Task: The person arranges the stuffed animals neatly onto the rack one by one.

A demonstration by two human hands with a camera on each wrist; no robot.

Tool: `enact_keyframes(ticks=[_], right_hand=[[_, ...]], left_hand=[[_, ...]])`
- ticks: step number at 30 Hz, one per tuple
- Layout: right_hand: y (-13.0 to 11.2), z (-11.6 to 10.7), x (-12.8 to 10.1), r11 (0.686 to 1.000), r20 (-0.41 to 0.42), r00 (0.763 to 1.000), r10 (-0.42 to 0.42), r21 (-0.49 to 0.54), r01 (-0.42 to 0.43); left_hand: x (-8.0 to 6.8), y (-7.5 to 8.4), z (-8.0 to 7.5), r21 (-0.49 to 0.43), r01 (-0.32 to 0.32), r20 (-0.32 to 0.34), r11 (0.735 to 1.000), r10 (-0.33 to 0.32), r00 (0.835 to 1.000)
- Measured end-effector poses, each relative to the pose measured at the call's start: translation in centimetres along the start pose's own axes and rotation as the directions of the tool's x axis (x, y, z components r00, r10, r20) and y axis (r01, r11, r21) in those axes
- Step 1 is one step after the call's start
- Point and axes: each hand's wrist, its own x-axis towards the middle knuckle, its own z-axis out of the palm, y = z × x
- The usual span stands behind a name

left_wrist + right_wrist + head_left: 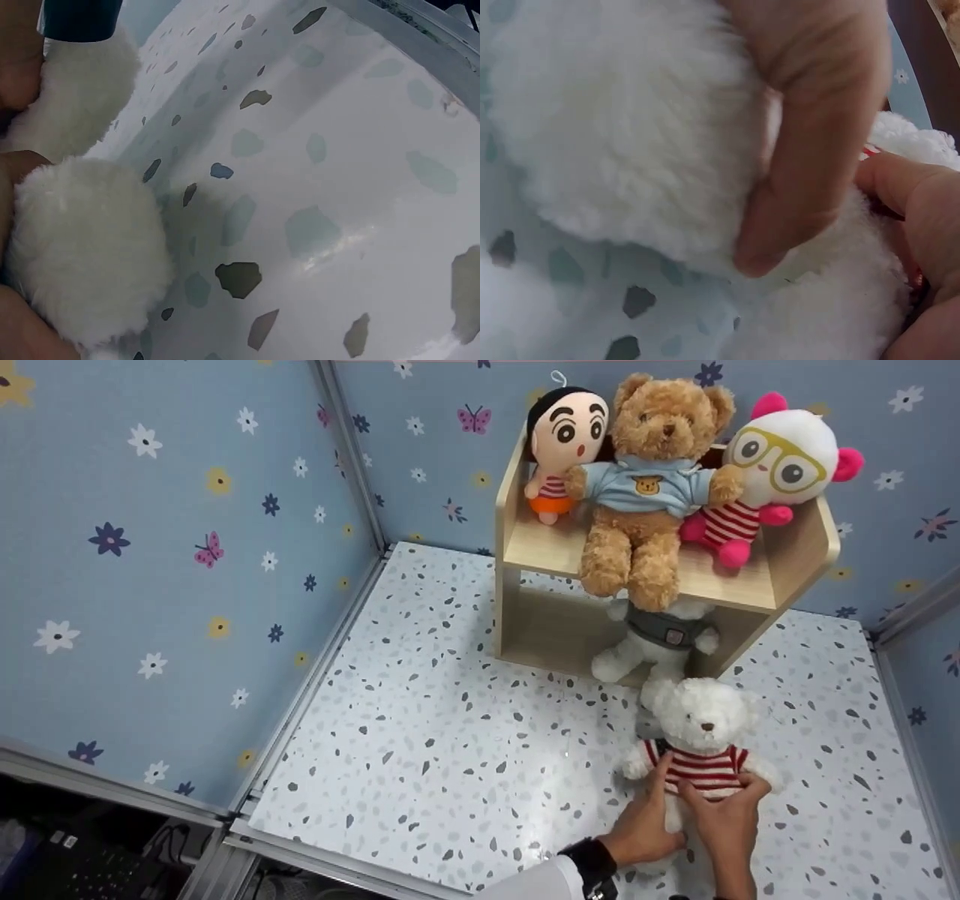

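A white teddy bear (705, 716) in a red-and-white striped sweater (701, 772) faces up near the front right of the speckled table. My left hand (646, 823) grips its body from the left, thumb and fingers around the lower sweater. From the other side my right hand (729, 817) holds the bear at the sweater's hem. Fluffy white limbs (90, 247) fill the left part of the left wrist view, with fingers at the edge. In the right wrist view a finger (810, 172) presses into the white plush (622, 127). The bear's legs are mostly hidden by my hands.
Behind stands a wooden shelf (508, 547). Its top holds a black-haired doll (566, 435), a brown bear (634, 529) in a blue shirt, and a pink-eared plush (787, 442) with yellow glasses. Below sits a white plush in a grey top (652, 626). Flowered panels (172, 607) border the table.
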Motion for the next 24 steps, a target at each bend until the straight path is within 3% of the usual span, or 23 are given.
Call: enact_keyframes(ticks=[4,10,20,24], right_hand=[[-0.2,0.6,-0.4,0.995,0.001,1.000,-0.017,0.102,0.017],[-0.7,0.7,-0.8,0.980,0.020,1.000,0.000,0.200,-0.004],[-0.9,1.0,-1.1,0.976,0.066,0.997,0.041,0.213,-0.054],[-1.3,1.0,-1.3,0.973,0.092,0.994,0.066,0.213,-0.085]], left_hand=[[0.0,-0.1,-0.6,0.031,-0.031,-0.049,0.999,0.032,0.998],[0.0,-0.4,-1.4,-0.024,-0.026,-0.090,0.999,0.024,0.996],[-0.4,-1.0,-1.7,-0.129,-0.062,-0.141,0.990,0.044,0.989],[-0.6,-1.2,-1.8,-0.131,-0.072,-0.158,0.989,0.051,0.986]])
